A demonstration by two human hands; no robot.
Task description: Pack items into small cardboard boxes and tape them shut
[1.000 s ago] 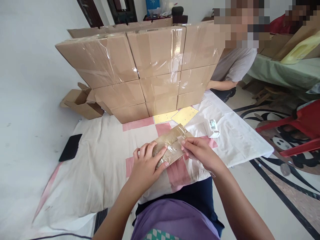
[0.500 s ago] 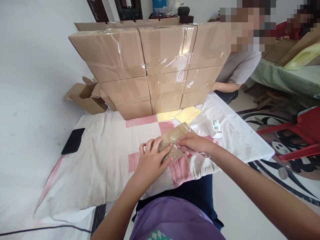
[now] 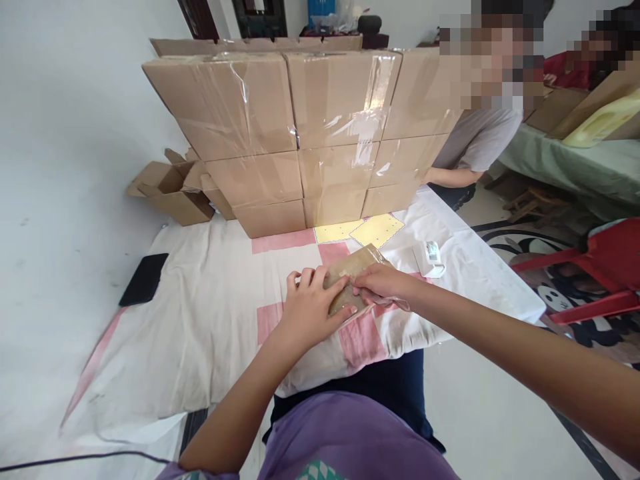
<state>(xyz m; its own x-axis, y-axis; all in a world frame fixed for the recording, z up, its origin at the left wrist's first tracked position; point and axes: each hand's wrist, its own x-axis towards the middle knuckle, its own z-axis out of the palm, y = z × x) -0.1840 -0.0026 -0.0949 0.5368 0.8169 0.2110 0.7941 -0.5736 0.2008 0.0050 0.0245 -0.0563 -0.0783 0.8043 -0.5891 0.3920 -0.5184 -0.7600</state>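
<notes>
A flat brown package (image 3: 357, 261) with a shiny clear plastic surface lies at an angle on the cloth-covered table. My left hand (image 3: 313, 307) rests on its left end, fingers spread and slightly bent, with thumb and forefinger pressing on its top. Over the package's right side, my right hand (image 3: 383, 283) is closed in a pinch on clear plastic film (image 3: 400, 304), a strip of which trails out below the palm. The fingertips hide exactly where the film meets the package. Two yellow dotted sheets (image 3: 377, 230) lie just beyond the package.
A wall of taped cardboard boxes (image 3: 337, 100) stands along the table's far side. Right of my hands sits a small white box (image 3: 430, 259). A black flat object (image 3: 145, 280) and an opened carton (image 3: 173, 193) are at left. Another person's arm (image 3: 455, 177) shows behind the boxes.
My left hand has shifted slightly right and up on the package. My right hand keeps its pinch, having barely moved. The view has tilted a little.
</notes>
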